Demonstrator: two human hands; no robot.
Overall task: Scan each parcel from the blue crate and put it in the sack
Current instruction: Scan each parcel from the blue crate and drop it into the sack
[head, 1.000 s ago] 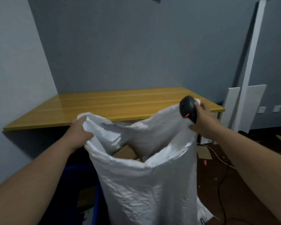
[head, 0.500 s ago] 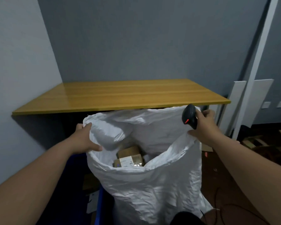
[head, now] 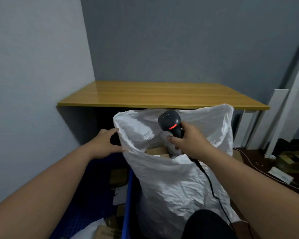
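At the centre of the frame your right hand (head: 188, 142) grips the scanner (head: 170, 123) over the sack (head: 171, 178); your left hand (head: 105, 144), fingers spread, holds its edge. Some parcels (head: 156, 150) already lie inside, others wait in the blue crate (head: 127, 204) at lower left. No label is readable.

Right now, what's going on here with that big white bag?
A person is packing parcels. The right hand grips a black barcode scanner over the open white sack, while the left hand touches the sack's rim. Cardboard parcels already lie inside; more wait in the blue crate beside it.
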